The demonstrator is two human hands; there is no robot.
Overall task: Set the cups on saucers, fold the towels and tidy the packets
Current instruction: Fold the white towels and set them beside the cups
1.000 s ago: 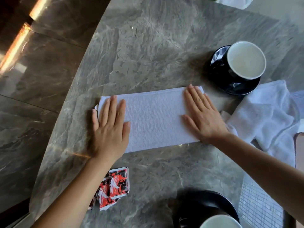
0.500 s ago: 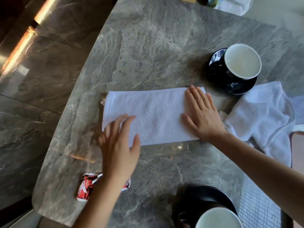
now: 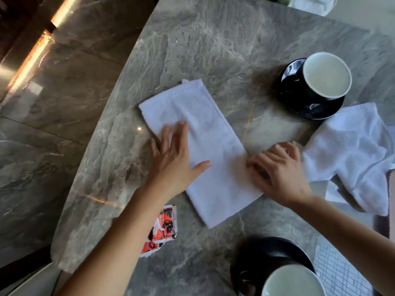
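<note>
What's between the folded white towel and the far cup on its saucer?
Nothing; the head view shows only bare stone table between the folded towel and the saucer under that cup.

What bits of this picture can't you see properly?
Head view:
- Red packets: partly under the left forearm; print too blurred to read.
- Near cup: cut off by the bottom edge.
- Right hand: motion-blurred; unclear whether it pinches the folded towel.
- White thing at top edge: cut off.

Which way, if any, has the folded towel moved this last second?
Yes. The folded towel turned: its right end swung nearward, away from the far saucer.
</note>
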